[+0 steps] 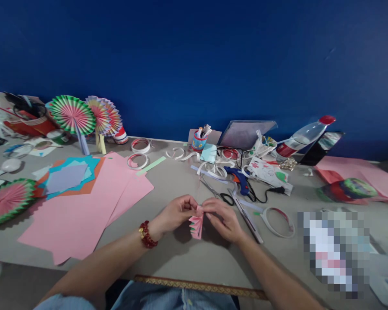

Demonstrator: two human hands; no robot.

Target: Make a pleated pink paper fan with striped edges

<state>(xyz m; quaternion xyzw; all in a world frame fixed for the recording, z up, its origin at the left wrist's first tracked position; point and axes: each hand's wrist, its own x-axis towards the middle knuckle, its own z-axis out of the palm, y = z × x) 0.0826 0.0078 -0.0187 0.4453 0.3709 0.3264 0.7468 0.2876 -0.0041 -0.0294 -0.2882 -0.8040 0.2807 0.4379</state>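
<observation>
A small pink pleated paper (196,226) with green bits between its folds hangs below my fingertips, above the near middle of the table. My left hand (177,212) pinches its upper left side, and a red bead bracelet circles that wrist. From the right, my right hand (222,218) pinches the top of the same paper. A thin pale strand rises from between the fingers. Black-handled scissors (226,198) lie just beyond my right hand, with a long metal-edged cutter or ruler (247,218) beside it.
Pink sheets (80,219) and coloured papers (67,176) cover the left. Paper fans (73,115) stand behind them. A blue glue gun (241,180), tape rolls (278,221), a pen cup (199,141) and a tilted bottle (302,137) occupy the back and right.
</observation>
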